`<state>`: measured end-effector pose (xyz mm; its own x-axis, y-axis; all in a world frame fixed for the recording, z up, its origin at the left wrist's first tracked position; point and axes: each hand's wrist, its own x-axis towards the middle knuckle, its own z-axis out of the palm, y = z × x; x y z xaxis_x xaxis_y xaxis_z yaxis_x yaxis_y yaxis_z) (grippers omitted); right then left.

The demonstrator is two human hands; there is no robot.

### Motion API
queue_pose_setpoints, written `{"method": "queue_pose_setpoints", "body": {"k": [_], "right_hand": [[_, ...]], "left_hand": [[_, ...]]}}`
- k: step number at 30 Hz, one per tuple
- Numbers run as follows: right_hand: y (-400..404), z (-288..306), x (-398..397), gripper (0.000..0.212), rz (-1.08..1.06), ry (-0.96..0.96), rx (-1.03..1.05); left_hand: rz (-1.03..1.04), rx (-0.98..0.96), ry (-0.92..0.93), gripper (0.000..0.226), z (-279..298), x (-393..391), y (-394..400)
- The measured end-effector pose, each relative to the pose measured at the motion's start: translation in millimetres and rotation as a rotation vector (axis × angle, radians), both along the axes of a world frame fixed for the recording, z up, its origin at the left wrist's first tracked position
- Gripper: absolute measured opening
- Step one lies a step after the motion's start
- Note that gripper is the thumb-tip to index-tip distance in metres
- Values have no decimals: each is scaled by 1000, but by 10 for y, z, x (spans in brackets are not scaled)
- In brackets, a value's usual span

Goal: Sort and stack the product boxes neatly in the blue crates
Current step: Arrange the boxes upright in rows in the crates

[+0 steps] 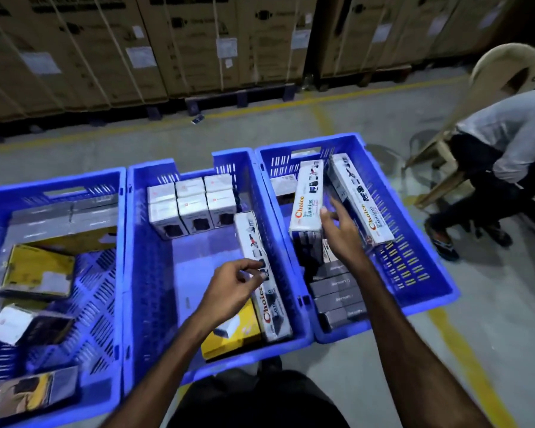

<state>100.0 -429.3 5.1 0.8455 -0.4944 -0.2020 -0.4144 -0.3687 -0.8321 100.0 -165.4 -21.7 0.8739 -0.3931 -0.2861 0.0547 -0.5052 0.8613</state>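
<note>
Three blue crates stand side by side on the floor: left crate (122, 273), middle crate (142, 242), right crate (414, 273). A long white "Choice" box (260, 261) lies along the middle crate's right wall; my left hand (232, 288) hovers at it with fingers loosely curled, holding nothing. My right hand (340, 233) reaches into the right crate with relaxed fingers, touching the side of a second Choice box (306, 199). A third Choice box (360, 199) leans just right of it. Several small white boxes (192, 205) are stacked at the middle crate's back.
A yellow box (232, 332) lies in the middle crate's front corner. Dark grey boxes (337, 295) fill the right crate's front. Mixed yellow and white boxes (37, 273) lie loose in the left crate. A person (501, 149) bends beside a plastic chair (445, 168) at right. Large cartons (167, 41) line the back.
</note>
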Motion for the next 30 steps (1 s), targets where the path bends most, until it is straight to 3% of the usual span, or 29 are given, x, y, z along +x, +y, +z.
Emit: {"method": "queue_pose_setpoints", "body": {"k": [3, 6, 10, 14, 20, 26, 30], "right_hand": [[-212, -130, -147, 51, 7, 52, -21], [-446, -282, -298, 66, 51, 49, 15], [-768, -298, -492, 27, 196, 48, -85], [-1129, -341, -554, 28, 389, 117, -251], [-1427, -397, -517, 30, 632, 288, -370], [-1477, -501, -400, 42, 719, 309, -524], [-1471, -452, -467, 39, 834, 259, -695]], "left_hand": [[-42, 23, -70, 20, 38, -109, -228], [-56, -1, -135, 15, 103, -223, -490], [-120, -2, -225, 16, 178, -374, -781], [-251, 79, -370, 20, 191, -433, -1013], [-481, 334, -541, 25, 132, -325, -1390], [-670, 787, -555, 28, 82, -249, -1656], [-708, 890, -563, 24, 15, -274, -1776]]}}
